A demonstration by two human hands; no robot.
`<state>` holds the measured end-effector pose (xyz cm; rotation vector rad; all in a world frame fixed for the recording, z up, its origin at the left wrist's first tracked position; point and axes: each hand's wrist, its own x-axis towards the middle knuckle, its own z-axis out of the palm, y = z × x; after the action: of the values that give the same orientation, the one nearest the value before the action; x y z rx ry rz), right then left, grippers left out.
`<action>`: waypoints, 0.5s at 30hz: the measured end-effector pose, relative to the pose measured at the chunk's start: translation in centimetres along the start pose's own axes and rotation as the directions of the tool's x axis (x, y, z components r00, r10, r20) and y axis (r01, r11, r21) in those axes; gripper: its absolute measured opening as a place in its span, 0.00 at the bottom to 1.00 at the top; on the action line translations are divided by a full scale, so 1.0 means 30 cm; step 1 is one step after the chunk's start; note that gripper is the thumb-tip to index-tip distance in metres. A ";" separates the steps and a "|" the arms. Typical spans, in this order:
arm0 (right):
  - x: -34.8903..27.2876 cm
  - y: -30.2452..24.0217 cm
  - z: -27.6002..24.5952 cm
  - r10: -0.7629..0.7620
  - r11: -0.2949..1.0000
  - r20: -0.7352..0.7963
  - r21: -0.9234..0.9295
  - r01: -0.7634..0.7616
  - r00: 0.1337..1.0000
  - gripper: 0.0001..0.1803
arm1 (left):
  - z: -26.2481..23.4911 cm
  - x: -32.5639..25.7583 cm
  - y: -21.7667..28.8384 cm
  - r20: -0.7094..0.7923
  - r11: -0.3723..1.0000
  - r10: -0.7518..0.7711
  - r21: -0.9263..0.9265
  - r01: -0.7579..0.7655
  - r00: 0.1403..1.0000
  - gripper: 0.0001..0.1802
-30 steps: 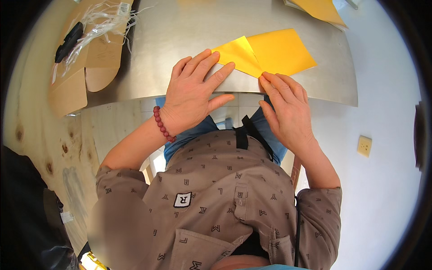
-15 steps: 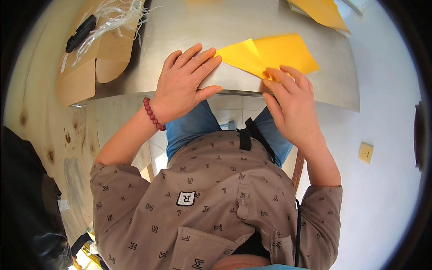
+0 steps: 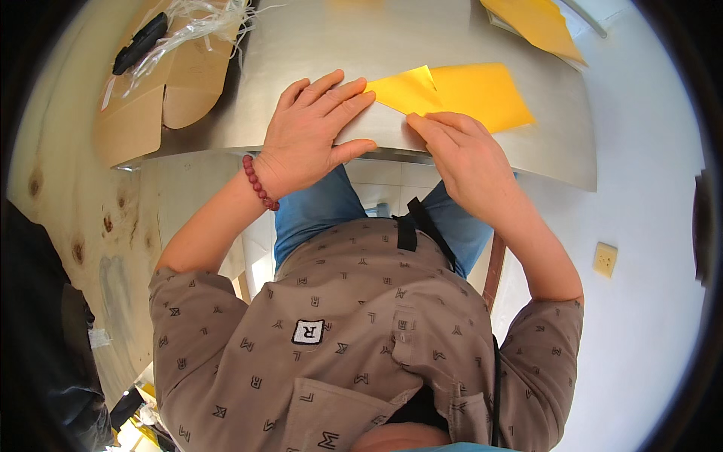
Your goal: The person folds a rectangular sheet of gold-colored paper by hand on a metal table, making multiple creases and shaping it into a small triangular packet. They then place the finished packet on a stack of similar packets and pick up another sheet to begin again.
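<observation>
A folded sheet of yellow paper (image 3: 482, 94) lies on the metal tabletop, with a triangular flap turned over its left part and narrowing to a point on the left. My left hand (image 3: 312, 128), wearing a red bead bracelet (image 3: 258, 183), is open and lies flat with its fingertips on that pointed end. Along the near edge of the flap, my right hand (image 3: 471, 154) has its fingers drawn together, gripping or pressing the paper's folded edge. Its thumb is mostly hidden.
Brown cardboard (image 3: 192, 90) lies at the table's left, bearing white plastic strips (image 3: 199, 30) and a black object (image 3: 140, 44). More yellow paper (image 3: 538, 26) sits at the far right. A wall socket (image 3: 605, 259) is at the right.
My right hand has slid left along the flap's near edge, its fingers coming closer together. My left hand has stayed on the pointed end.
</observation>
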<state>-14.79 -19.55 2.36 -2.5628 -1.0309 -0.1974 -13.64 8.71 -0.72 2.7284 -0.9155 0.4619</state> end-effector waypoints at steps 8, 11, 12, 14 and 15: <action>-0.143 -0.017 -0.050 0.141 0.988 -0.049 -0.052 -0.143 0.989 0.26 | -0.003 0.001 0.002 0.019 1.000 -0.005 0.002 0.005 1.000 0.33; -0.151 -0.023 -0.047 0.160 0.983 -0.078 -0.075 -0.166 0.984 0.25 | -0.004 0.003 -0.002 0.024 1.000 0.011 0.001 -0.011 1.000 0.33; -0.149 -0.020 -0.046 0.159 0.983 -0.087 -0.083 -0.167 0.983 0.24 | -0.007 0.003 -0.003 0.022 1.000 0.019 0.005 -0.019 1.000 0.33; -0.140 -0.001 -0.054 0.127 0.975 -0.096 -0.170 -0.142 0.987 0.22 | -0.020 -0.005 0.002 0.031 0.999 0.048 0.004 -0.048 0.998 0.33; -0.133 0.016 -0.061 0.112 0.969 -0.102 -0.211 -0.131 0.989 0.21 | -0.029 -0.010 0.007 0.048 0.999 0.053 0.000 -0.053 0.997 0.33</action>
<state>-17.35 -23.13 2.85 -2.7734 -0.8579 -0.4082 -14.18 8.98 -0.01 2.7326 -1.0023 0.4089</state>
